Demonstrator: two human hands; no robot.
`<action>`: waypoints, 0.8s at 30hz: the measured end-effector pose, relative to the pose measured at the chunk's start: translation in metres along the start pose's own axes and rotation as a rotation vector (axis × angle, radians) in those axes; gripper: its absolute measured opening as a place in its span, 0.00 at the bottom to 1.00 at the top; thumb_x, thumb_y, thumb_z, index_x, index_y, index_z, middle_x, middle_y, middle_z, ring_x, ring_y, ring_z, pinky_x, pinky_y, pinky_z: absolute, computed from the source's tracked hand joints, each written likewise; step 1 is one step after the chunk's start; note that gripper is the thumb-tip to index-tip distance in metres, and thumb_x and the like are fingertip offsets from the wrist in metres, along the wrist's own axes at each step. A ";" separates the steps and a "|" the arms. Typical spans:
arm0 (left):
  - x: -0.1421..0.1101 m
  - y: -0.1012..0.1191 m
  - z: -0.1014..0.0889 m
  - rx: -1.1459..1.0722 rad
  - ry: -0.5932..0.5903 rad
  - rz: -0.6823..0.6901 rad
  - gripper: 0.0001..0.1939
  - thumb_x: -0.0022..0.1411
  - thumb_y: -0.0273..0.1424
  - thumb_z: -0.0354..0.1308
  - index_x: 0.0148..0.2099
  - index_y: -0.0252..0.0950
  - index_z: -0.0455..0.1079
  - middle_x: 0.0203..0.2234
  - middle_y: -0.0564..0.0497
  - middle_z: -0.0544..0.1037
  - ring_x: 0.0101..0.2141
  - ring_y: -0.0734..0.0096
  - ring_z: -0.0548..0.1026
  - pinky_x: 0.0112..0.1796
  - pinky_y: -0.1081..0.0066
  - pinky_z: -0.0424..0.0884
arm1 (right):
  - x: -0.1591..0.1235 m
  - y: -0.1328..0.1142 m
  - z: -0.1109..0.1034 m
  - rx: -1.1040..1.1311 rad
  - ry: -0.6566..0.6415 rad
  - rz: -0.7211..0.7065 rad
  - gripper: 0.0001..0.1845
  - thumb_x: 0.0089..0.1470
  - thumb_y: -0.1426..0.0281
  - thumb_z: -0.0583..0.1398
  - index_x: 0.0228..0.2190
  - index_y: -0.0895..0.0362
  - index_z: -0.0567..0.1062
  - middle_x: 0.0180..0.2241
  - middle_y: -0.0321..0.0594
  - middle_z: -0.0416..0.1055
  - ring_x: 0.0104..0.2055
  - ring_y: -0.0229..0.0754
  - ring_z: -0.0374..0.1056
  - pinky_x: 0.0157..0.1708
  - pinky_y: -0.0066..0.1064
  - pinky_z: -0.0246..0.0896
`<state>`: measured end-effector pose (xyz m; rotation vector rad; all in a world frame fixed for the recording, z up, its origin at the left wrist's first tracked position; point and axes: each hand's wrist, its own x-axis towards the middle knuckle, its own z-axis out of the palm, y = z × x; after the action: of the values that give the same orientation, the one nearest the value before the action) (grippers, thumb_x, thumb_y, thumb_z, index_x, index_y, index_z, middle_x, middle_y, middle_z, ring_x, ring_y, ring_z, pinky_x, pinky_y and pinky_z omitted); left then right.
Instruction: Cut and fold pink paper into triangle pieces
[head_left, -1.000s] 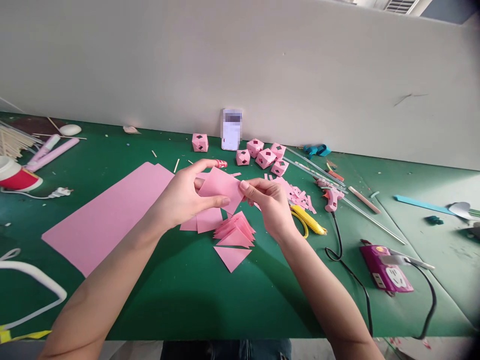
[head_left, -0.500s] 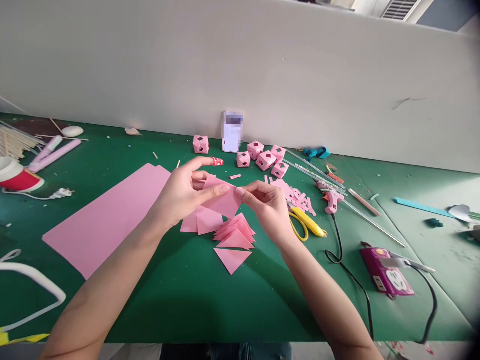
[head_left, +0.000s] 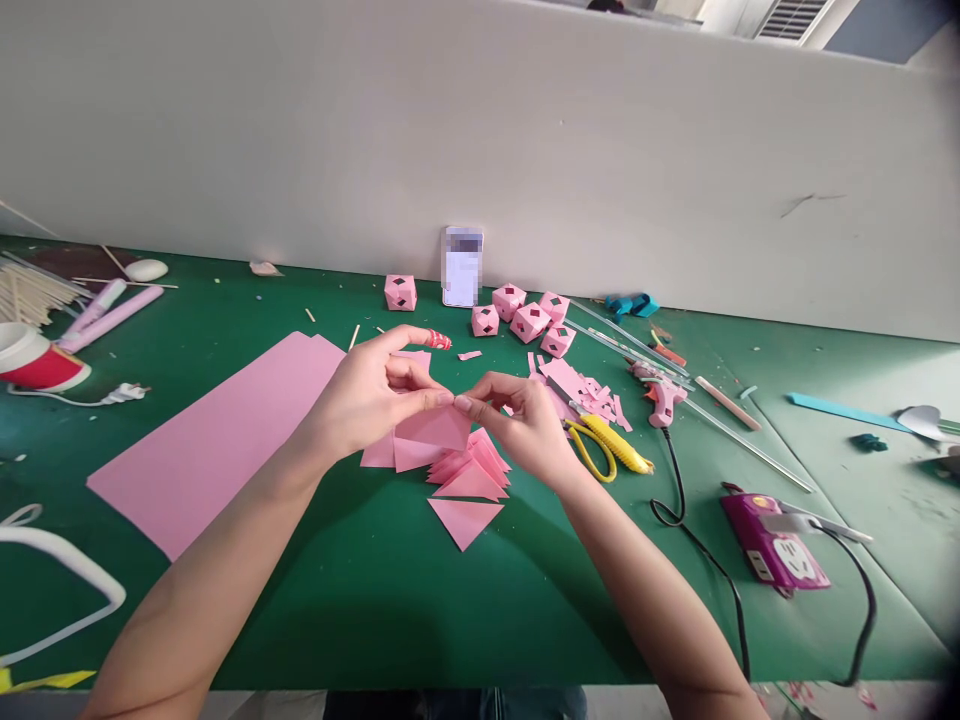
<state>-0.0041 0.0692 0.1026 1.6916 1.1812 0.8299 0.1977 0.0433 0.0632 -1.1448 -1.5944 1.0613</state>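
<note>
Both hands hold one small pink paper piece [head_left: 435, 428] above the green table [head_left: 375, 590], folded down into a triangle. My left hand [head_left: 371, 395] pinches its top edge with thumb and fingers, the index finger raised with a red-and-white wrap on its tip. My right hand [head_left: 525, 420] pinches the same top edge from the right, fingertips meeting the left's. Just below lies a pile of folded pink triangles [head_left: 472, 470], and one more pink triangle [head_left: 463, 518] lies apart nearer me.
A large pink sheet [head_left: 217, 435] lies to the left. Several pink paper cubes [head_left: 529, 320] and a phone [head_left: 461, 266] stand by the wall. Yellow scissors [head_left: 607, 445], a pink glue gun [head_left: 664, 400], a purple power strip [head_left: 776, 545] with cables are right. A red cup [head_left: 34, 360] sits far left.
The pink square has been folded over: its upper edge came down and the two hands' fingertips moved together, lowering the paper toward the pile of triangles.
</note>
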 end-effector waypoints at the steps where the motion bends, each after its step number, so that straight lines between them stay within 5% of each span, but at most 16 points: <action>1: 0.000 0.001 -0.001 -0.004 -0.013 -0.003 0.30 0.59 0.38 0.73 0.61 0.44 0.70 0.32 0.52 0.87 0.41 0.57 0.86 0.50 0.59 0.77 | 0.000 -0.001 -0.001 0.007 -0.010 -0.002 0.21 0.59 0.49 0.66 0.27 0.54 0.79 0.29 0.37 0.78 0.32 0.41 0.70 0.33 0.32 0.60; 5: 0.003 0.000 -0.007 -0.077 -0.034 -0.032 0.37 0.55 0.40 0.75 0.65 0.44 0.68 0.33 0.51 0.87 0.42 0.56 0.86 0.51 0.57 0.77 | 0.001 -0.003 -0.008 0.030 -0.024 0.007 0.21 0.58 0.50 0.67 0.27 0.54 0.78 0.29 0.37 0.78 0.33 0.41 0.70 0.33 0.32 0.61; 24: 0.007 -0.009 -0.022 -0.058 0.021 -0.077 0.41 0.52 0.37 0.77 0.66 0.46 0.68 0.27 0.52 0.85 0.36 0.57 0.85 0.47 0.57 0.79 | -0.001 -0.008 -0.016 0.062 -0.018 0.047 0.17 0.57 0.55 0.69 0.27 0.55 0.80 0.29 0.38 0.80 0.33 0.41 0.73 0.33 0.32 0.64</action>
<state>-0.0245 0.0833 0.1029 1.5847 1.2174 0.8281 0.2113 0.0427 0.0748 -1.1387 -1.5451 1.1468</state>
